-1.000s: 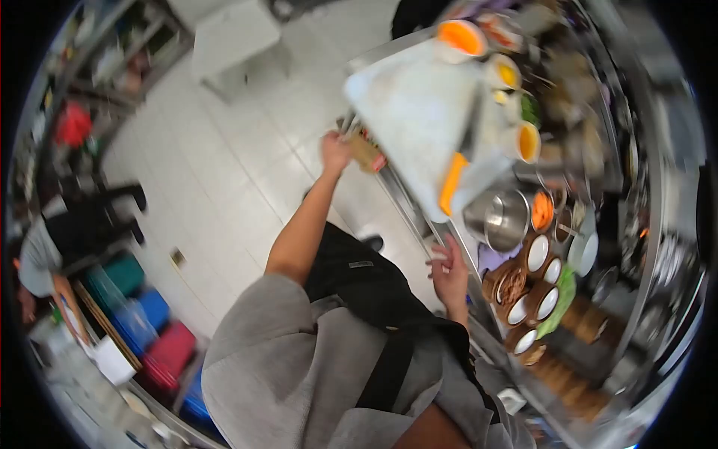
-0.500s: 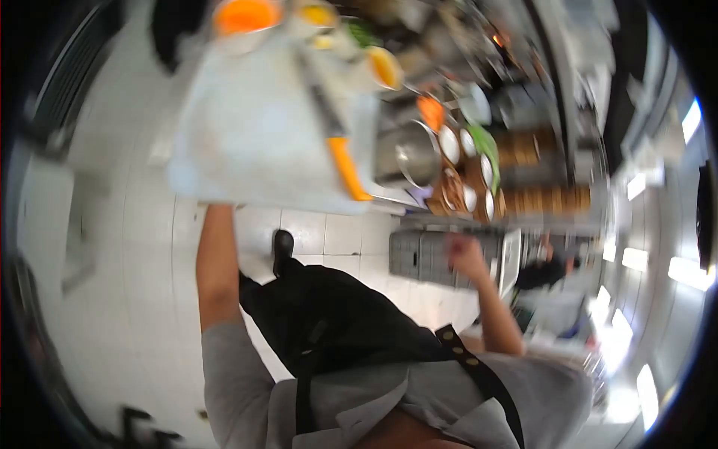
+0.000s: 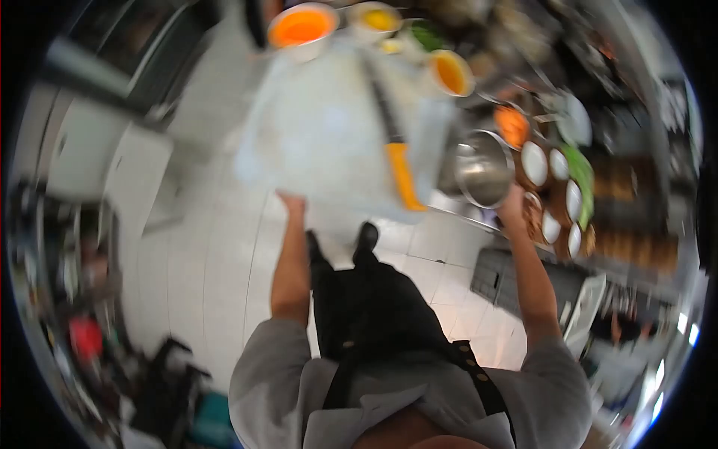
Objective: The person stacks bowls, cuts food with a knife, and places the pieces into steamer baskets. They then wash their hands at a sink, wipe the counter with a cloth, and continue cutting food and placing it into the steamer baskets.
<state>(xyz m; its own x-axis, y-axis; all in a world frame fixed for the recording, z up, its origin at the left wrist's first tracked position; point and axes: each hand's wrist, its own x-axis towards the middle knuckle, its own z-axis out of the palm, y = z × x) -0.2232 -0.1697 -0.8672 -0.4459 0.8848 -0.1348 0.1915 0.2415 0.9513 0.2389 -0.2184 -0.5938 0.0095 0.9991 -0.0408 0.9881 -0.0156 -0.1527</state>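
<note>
A pale cutting board [image 3: 321, 142] lies in front of me, and a knife with an orange handle [image 3: 404, 176] rests on its right part. My left hand [image 3: 292, 202] is at the board's near edge; its fingers are blurred and partly hidden. To the right of the board stands a round metal bowl [image 3: 485, 170]. My right hand [image 3: 512, 209] is at the bowl's near right rim and appears closed on it, though blur hides the fingers. White tubs with orange [image 3: 303, 26], yellow [image 3: 378, 19], green [image 3: 426, 36] and orange-yellow contents [image 3: 451, 72] line the board's far side.
Right of the bowl are several white-topped brown containers [image 3: 534, 165], an orange heap [image 3: 512, 123] and long green vegetables [image 3: 580, 183]. Grey crates [image 3: 490, 273] stand below the counter. White cabinets [image 3: 138, 176] are at the left, above a tiled floor [image 3: 202, 277].
My right hand has come up from beside my body to the metal bowl's rim. My left hand has come partly into sight at the board's edge. The whole view has shifted.
</note>
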